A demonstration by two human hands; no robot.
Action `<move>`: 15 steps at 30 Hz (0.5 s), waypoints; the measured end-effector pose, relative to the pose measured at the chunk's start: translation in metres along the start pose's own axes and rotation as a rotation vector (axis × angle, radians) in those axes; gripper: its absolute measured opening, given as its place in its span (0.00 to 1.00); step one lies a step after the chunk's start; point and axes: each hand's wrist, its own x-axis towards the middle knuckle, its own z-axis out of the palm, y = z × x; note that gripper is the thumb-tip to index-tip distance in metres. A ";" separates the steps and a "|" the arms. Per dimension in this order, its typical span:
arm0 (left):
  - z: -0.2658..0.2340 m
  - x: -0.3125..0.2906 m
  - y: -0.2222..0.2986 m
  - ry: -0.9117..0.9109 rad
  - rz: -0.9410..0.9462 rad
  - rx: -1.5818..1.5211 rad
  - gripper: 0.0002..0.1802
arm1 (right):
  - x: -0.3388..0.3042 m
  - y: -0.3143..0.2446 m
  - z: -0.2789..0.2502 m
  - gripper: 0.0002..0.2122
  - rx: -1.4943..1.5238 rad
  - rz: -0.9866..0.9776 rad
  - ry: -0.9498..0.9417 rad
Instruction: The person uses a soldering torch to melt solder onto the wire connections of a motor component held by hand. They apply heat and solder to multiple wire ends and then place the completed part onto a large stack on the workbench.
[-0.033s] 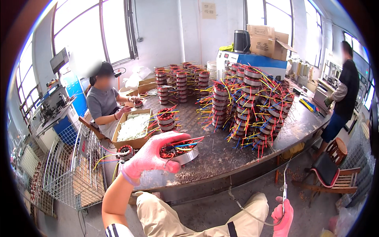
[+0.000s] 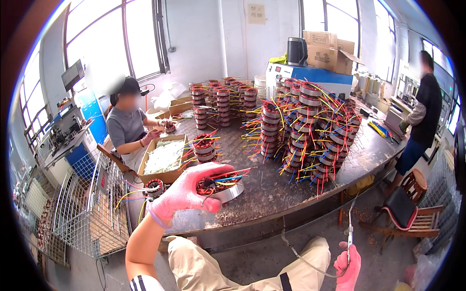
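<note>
My left hand (image 2: 182,192), in a pink glove, is closed around a motor stator (image 2: 230,193) at the table's near edge. The stator has a silver ring, dark red windings, and red, blue and yellow leads on top. Low on the right, my gloved right hand (image 2: 348,269) grips a slim metal hand tool (image 2: 350,234) upright, apart from the stator. A thin grey cord (image 2: 303,259) loops from near that hand across my right thigh. Just left of my left hand lies another stator (image 2: 154,187) with loose leads; beyond it stands a short stator stack (image 2: 204,147).
Tall, leaning stator stacks (image 2: 303,128) with wires sticking out fill the table's right middle; more stacks (image 2: 223,104) stand behind. A cardboard box of pale strips (image 2: 165,156) sits before a seated co-worker (image 2: 128,121). Wire racks (image 2: 92,213) stand left, a wooden chair (image 2: 405,208) right.
</note>
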 end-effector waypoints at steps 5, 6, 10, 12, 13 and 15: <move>0.004 0.001 0.007 -0.002 -0.081 -0.015 0.61 | -0.001 0.001 0.002 0.20 -0.005 -0.001 0.013; 0.004 0.001 0.007 -0.008 -0.077 -0.018 0.61 | -0.001 0.001 0.003 0.20 0.001 -0.001 0.007; 0.000 0.005 -0.007 -0.087 0.028 0.241 0.55 | -0.006 -0.002 0.013 0.18 -0.063 0.044 0.015; 0.003 -0.001 -0.030 -0.073 0.055 0.373 0.55 | -0.009 0.000 0.020 0.18 -0.149 0.061 -0.005; 0.007 -0.006 -0.048 -0.068 0.063 0.430 0.55 | -0.012 0.004 0.027 0.18 -0.152 0.093 0.012; 0.012 -0.022 -0.090 -0.066 0.030 0.522 0.53 | -0.010 0.017 0.035 0.18 -0.259 0.186 -0.040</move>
